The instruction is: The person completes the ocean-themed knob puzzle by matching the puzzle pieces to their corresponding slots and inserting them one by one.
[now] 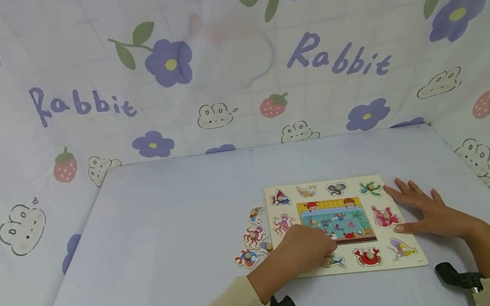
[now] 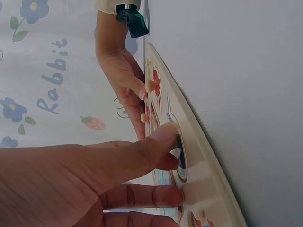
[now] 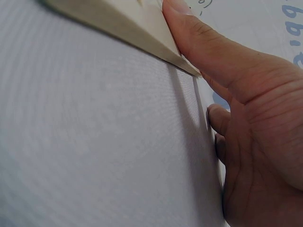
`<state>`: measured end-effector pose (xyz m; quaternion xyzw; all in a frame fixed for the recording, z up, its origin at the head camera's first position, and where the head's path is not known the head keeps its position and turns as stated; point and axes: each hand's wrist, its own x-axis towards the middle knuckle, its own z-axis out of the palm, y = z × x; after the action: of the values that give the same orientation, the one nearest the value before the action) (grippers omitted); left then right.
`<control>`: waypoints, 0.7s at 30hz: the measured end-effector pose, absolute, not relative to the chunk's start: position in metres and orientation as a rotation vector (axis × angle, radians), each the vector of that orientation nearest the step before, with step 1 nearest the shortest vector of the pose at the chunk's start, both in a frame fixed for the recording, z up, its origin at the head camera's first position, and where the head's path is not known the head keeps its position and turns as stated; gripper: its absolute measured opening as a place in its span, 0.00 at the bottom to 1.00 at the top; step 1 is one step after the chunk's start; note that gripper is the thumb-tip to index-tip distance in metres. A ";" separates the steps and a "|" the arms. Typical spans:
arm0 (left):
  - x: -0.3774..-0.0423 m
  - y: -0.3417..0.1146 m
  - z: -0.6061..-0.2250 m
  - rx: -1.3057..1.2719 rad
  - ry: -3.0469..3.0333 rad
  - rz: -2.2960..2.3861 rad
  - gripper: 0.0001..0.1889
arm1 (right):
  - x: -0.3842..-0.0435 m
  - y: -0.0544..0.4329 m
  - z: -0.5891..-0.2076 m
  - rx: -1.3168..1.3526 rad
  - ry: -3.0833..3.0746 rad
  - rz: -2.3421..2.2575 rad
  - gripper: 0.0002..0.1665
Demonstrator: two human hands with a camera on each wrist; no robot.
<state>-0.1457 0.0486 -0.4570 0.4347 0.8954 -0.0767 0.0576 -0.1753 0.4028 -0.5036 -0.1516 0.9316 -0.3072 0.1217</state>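
Observation:
A wooden peg puzzle board (image 1: 418,257) with sea-animal pictures lies on the table. My left hand (image 1: 300,251) reaches over its lower left part. Thumb and index finger pinch a fish puzzle piece (image 1: 337,261) at the board's near edge; in the left wrist view the fingertips hide its knob. My right hand (image 1: 433,214), fingers spread, rests at the board's right edge, with the thumb (image 3: 208,40) on the rim. Near that hand sit a pink starfish piece (image 1: 386,216) and a red crab piece (image 1: 370,256), both with wooden knobs.
Loose pieces lie left of the board: a pink octopus (image 1: 253,236), a blue and orange piece (image 1: 246,258), a yellow and blue one (image 1: 256,216) and a purple one (image 1: 265,247) partly behind the left hand. A printed curtain (image 1: 235,72) stands behind the white table (image 1: 155,245).

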 end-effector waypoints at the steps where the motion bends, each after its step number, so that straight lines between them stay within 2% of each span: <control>1: -0.145 0.049 -0.457 1.313 2.717 -0.249 0.11 | -0.175 0.403 -0.504 -0.443 2.720 -0.896 0.61; 12: -0.149 0.047 -0.448 1.259 2.716 -0.205 0.12 | -0.174 0.405 -0.501 -0.435 2.719 -0.896 0.61; 17: -0.161 0.033 -0.438 1.315 2.721 -0.042 0.14 | -0.174 0.404 -0.500 -0.430 2.709 -0.900 0.61; 21: -0.172 0.014 -0.423 1.293 2.699 0.128 0.11 | -0.173 0.403 -0.501 -0.435 2.708 -0.901 0.60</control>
<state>-0.1722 0.0142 -0.4229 0.4303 0.8987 0.0428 0.0730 -0.1732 0.4035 -0.5013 -0.1496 0.9304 -0.3096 0.1267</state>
